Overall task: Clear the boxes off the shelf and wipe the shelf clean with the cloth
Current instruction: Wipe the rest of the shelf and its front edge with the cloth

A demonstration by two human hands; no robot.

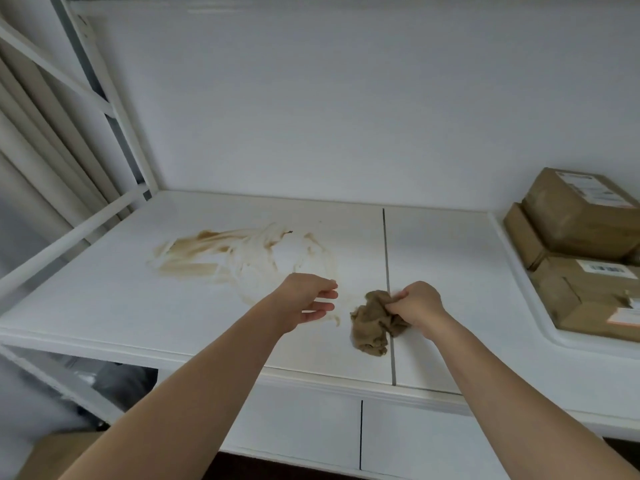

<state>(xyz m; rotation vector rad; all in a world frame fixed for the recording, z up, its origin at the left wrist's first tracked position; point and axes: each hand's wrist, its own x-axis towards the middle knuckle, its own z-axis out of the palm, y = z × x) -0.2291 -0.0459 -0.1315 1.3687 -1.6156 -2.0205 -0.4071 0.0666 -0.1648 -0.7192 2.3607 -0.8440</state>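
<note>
The right hand (417,303) grips the bunched cloth (372,323) on the shelf (104,306); the brown smear (221,252) lies up-left, nearer the empty, loose-fingered left hand (308,301).

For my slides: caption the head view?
Right hand grips cloth beside smeared brown stain on shelf.

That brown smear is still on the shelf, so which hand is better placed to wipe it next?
The right hand: it already grips the cloth. The left hand hovers open nearer the smear but holds nothing.
</note>
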